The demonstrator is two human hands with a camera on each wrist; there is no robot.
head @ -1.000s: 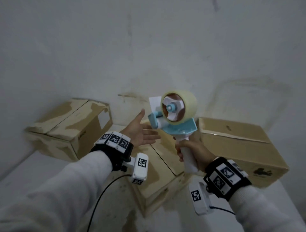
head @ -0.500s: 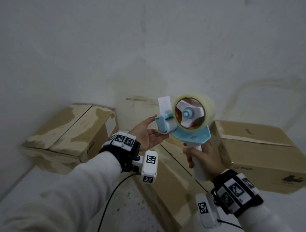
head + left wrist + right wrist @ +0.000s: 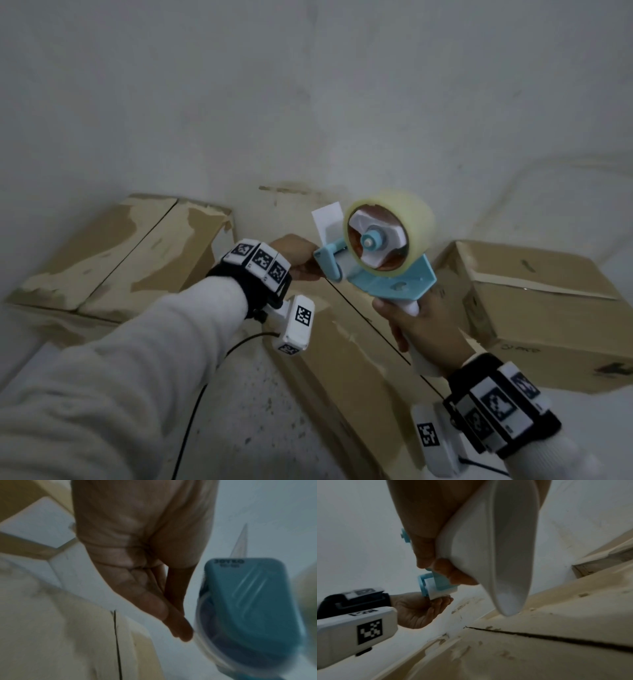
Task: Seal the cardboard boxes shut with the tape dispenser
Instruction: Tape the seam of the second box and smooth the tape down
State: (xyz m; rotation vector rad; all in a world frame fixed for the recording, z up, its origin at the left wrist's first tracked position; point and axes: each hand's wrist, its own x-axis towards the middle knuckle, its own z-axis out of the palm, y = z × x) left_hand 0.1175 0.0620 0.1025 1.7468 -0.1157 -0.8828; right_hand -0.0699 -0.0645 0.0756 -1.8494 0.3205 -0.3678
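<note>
The tape dispenser (image 3: 383, 270) is light blue with a roll of clear tape (image 3: 416, 222) and a white handle (image 3: 496, 547). My right hand (image 3: 423, 329) grips that handle and holds the dispenser up in the air over the middle cardboard box (image 3: 349, 356). My left hand (image 3: 296, 255) is at the dispenser's front end. Its fingers (image 3: 171, 616) are nearly straight, and their tips touch the tape at the roller (image 3: 435, 591). Whether they pinch the tape end I cannot tell. The middle box's flaps are down, with an open seam (image 3: 556, 638) between them.
A second cardboard box (image 3: 113, 253) stands at the left against the wall, its flaps down and its surface torn. A third box (image 3: 541, 308) stands at the right. All rest on a white floor (image 3: 246, 411) by a white wall (image 3: 308, 102). A black cable (image 3: 191, 404) hangs from my left wrist.
My left hand has moved right, from open beside the dispenser to touching its front roller. The dispenser has shifted a little to the right in view and stays in my right hand.
</note>
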